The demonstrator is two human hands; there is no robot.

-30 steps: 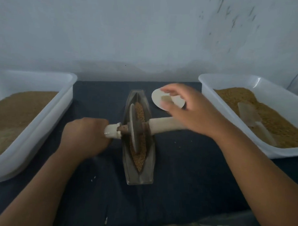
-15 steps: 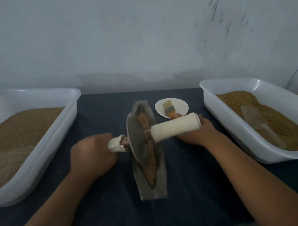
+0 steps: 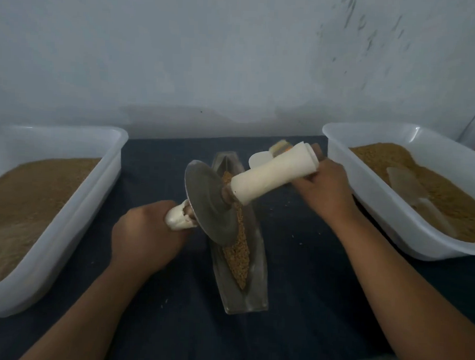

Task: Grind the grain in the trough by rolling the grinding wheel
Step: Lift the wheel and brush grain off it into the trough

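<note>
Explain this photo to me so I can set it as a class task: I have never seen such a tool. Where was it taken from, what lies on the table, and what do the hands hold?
There is no machine here. A person works with bare hands, and a camera worn on their head looks down at them. On a dark cloth lies a narrow metal trough holding brown grain. A metal wheel stands in it, tilted, with a white handle on each side. The left hand grips the left handle. The right hand holds the right handle, which is raised. On either side sits a white tub of brown grain or meal: the left tub, and the right tub with a scoop in it. A small plate shows behind the right handle.
</note>
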